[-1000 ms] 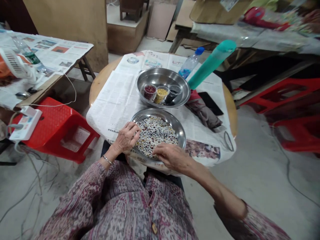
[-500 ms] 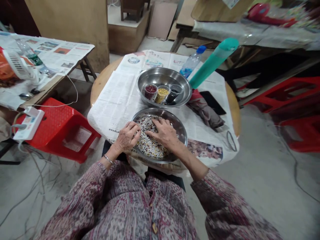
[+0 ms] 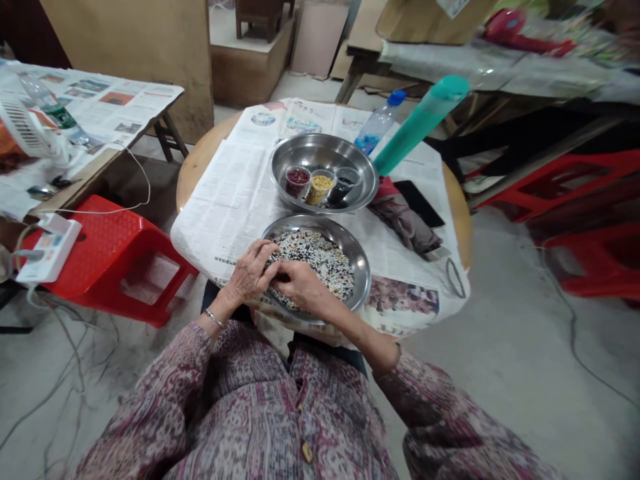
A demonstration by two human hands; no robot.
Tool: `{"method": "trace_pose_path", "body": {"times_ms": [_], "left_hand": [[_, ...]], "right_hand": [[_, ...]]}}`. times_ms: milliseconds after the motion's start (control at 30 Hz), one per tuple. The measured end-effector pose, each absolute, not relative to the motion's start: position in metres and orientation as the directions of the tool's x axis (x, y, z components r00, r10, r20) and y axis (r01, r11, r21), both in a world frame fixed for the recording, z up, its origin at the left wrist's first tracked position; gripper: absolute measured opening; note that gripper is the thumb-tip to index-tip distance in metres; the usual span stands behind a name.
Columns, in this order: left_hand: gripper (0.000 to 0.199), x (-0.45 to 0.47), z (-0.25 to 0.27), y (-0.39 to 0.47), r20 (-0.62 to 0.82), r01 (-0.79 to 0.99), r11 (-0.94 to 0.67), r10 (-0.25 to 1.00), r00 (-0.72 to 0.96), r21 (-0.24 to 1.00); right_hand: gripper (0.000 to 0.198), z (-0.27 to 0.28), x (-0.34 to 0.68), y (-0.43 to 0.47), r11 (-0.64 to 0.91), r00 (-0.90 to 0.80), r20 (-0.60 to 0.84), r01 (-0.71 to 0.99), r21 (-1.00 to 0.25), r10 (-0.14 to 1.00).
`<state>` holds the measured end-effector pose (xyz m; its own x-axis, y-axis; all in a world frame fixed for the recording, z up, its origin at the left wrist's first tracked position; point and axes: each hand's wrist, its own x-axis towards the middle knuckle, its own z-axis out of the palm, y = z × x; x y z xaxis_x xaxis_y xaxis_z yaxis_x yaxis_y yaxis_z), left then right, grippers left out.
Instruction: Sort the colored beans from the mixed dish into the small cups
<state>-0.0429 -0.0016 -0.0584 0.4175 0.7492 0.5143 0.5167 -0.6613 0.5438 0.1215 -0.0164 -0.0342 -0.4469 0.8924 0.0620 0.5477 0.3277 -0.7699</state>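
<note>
A steel bowl [image 3: 361, 267] in front of me holds a mix of small white, black, yellow and dark red beads or grains [image 3: 325, 257]. My left hand [image 3: 251, 272] is at the bowl's left rim, its fingers curled in over the edge. Close against it, my right hand [image 3: 301, 287] hangs over the left part of the mix with fingers bent together. What the fingertips hold, if anything, is hidden. Behind stands a larger steel basin [image 3: 345, 148] with a cup of dark red pieces [image 3: 298, 181], a cup of yellow pieces [image 3: 321, 187] and a cup of black pieces [image 3: 343, 189].
Newspaper [image 3: 215, 193] covers the round table. On its right are a bottle with a blue cap [image 3: 377, 123], a green tube [image 3: 420, 127], a folded grey-brown cloth item [image 3: 407, 220] and a black phone [image 3: 419, 203]. A red stool [image 3: 115, 253] bears a power strip [image 3: 50, 250].
My right hand has moved left across the mix to my left hand, and its spread fingers have drawn together. More of the mix shows on the right. The left hand stays at the rim.
</note>
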Motion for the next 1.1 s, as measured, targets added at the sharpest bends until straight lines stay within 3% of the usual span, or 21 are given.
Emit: {"method": "trace_pose_path", "body": {"times_ms": [167,333,467,633,733,867,967,1100], "left_hand": [[0.022,-0.043,-0.059,-0.001,0.513,0.52,-0.663,0.747,0.423,0.538],[0.02,-0.043,-0.06,-0.001,0.532,0.522,-0.673,0.737,0.417,0.523],[0.016,-0.043,-0.059,0.0,0.561,0.514,-0.699,0.711,0.424,0.497],[0.015,-0.042,-0.055,0.0,0.555,0.529,-0.704,0.705,0.442,0.473],[0.015,-0.042,-0.052,0.0,0.538,0.547,-0.696,0.713,0.451,0.464],[0.015,-0.041,-0.051,0.001,0.541,0.555,-0.699,0.709,0.453,0.451],[0.015,-0.041,-0.052,0.001,0.539,0.56,-0.687,0.72,0.438,0.463],[0.015,-0.041,-0.052,0.001,0.52,0.563,-0.668,0.739,0.428,0.487]], "right_hand": [[0.02,-0.045,0.137,-0.016,0.521,-0.534,0.12,0.71,-0.475,0.837],[0.029,-0.039,0.184,-0.001,0.359,-0.321,0.166,0.872,-0.332,0.933],[0.024,-0.032,0.214,-0.011,0.279,-0.235,0.19,0.925,-0.257,0.953],[0.037,-0.039,0.213,-0.04,0.316,-0.3,0.099,0.898,-0.306,0.949],[0.019,-0.047,0.193,-0.039,0.346,-0.334,0.115,0.801,-0.488,0.936],[0.019,-0.047,0.164,-0.013,0.362,-0.354,0.154,0.652,-0.666,0.922],[0.022,-0.043,0.151,0.011,0.426,-0.36,0.236,0.662,-0.617,0.902],[0.023,-0.041,0.144,0.031,0.519,-0.436,0.284,0.755,-0.401,0.854]]}}
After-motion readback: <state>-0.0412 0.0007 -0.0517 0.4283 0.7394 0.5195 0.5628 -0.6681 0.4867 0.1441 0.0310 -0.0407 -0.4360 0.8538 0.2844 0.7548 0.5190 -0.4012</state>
